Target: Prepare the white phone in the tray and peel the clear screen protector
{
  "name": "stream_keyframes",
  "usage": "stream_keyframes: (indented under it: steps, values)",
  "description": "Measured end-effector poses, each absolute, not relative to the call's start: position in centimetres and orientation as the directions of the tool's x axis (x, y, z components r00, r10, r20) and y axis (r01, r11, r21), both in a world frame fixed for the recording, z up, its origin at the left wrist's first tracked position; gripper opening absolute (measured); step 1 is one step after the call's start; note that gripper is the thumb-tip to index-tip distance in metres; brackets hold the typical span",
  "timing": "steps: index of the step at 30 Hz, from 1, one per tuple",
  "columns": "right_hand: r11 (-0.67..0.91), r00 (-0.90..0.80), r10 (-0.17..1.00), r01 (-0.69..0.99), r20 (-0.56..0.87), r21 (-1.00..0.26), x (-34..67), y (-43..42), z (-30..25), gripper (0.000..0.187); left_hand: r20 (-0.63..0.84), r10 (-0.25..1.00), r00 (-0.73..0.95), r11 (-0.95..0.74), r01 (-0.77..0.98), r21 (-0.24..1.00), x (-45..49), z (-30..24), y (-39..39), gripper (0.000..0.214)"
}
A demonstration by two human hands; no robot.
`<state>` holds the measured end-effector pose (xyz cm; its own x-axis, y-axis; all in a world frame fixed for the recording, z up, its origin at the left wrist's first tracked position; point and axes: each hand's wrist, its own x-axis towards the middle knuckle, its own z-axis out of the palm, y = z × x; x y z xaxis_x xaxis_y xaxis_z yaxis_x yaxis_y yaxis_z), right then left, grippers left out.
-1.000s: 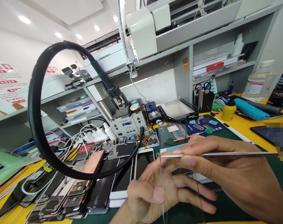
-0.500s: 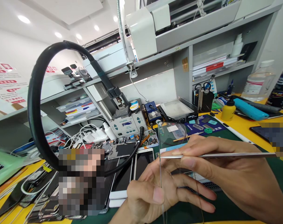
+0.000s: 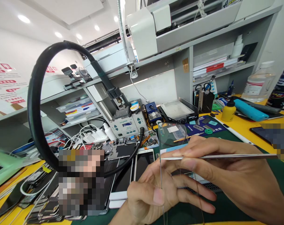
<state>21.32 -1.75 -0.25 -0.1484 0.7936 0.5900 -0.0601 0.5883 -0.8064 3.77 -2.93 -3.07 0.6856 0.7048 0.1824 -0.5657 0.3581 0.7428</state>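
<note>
A thin clear glass panel (image 3: 184,209) stands nearly upright in front of me. My left hand (image 3: 151,187) grips it by its edges, with the thumb at the left edge and the fingers behind and toward the right edge. In my right hand (image 3: 235,178) is a pair of slim metal tweezers (image 3: 235,156), pinched between thumb and fingers and lying almost level. The pointed tip meets the left edge of the panel, above my left thumb. Whether the tip grips anything there is too small to tell.
Phones (image 3: 144,164) lie left of my hands, near a hot air station (image 3: 127,126) with a looping black hose (image 3: 34,103). Behind are a blue soldering unit (image 3: 152,112) and a flat heating plate (image 3: 178,110). A yellow bottle (image 3: 228,111) stands right on the green mat's far side.
The tweezers have turned very slightly in my right hand, their tip staying at the panel's edge. Both hands and the panel hold nearly still.
</note>
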Motion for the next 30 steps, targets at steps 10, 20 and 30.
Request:
stream_keyframes:
  steps: [10, 20, 30]
  values:
    - [0.584, -0.099, 0.799, -0.107, 0.593, -0.805, 21.12, -1.83, 0.08, 0.011, 0.153, 0.703, 0.694, 0.368, -0.539, 0.757, 3.75, -2.95, -2.48, 0.081]
    - [0.574, -0.098, 0.807, -0.104, 0.583, -0.812, 21.13, -1.94, 0.05, 0.012, 0.163, 0.711, 0.684, 0.370, -0.561, 0.740, 3.79, -3.00, -2.60, 0.082]
    - [0.582, -0.082, 0.805, -0.089, 0.588, -0.809, 21.11, -1.86, 0.10, 0.009, 0.149, 0.703, 0.696, 0.380, -0.544, 0.749, 3.82, -2.90, -2.55, 0.080]
